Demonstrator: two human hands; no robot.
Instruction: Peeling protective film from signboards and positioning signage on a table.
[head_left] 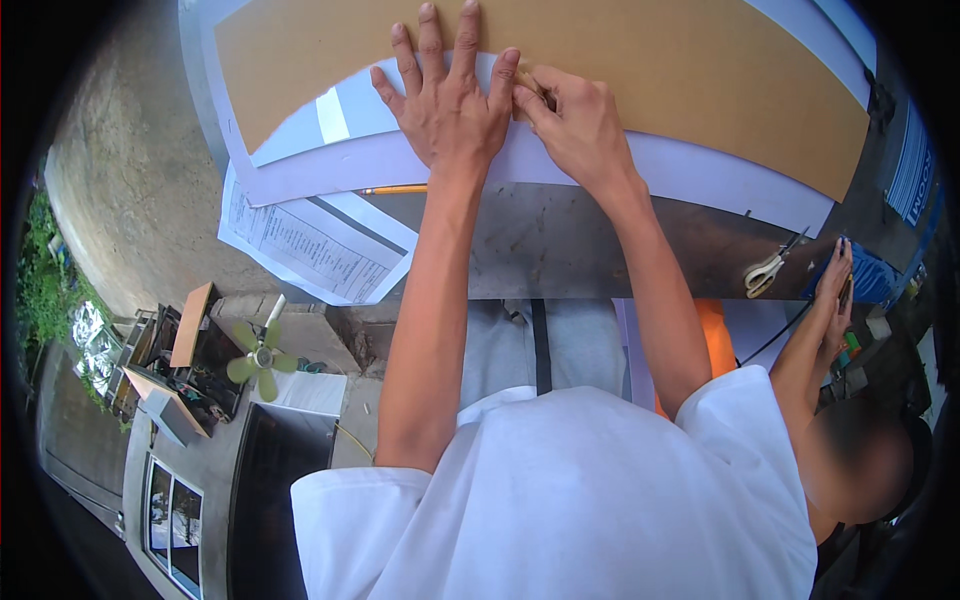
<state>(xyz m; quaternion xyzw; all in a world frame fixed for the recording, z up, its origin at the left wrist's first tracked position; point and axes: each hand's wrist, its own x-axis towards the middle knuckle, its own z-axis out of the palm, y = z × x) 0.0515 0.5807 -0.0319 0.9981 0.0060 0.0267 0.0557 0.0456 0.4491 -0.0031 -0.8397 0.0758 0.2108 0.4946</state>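
Note:
A large brown sheet of paper or card [680, 70] lies over white and pale lavender sheets [680, 155] on a dark tabletop. Its near edge on the left is curved and ragged, with white showing beneath. My left hand [450, 110] rests flat across that edge, fingers spread and thumb towards my right hand. Close beside the thumb, my right hand [575, 115] pinches a bit of the brown sheet at its near edge. The fingers partly hide what they grip.
A yellow pencil [395, 189] and a printed paper [310, 245] lie left of my left forearm. White-handled scissors [770, 272] sit near the table's front edge at right. Another person's hands [835, 275] are at the table's right end. A green-bladed fan [262, 358] stands at lower left.

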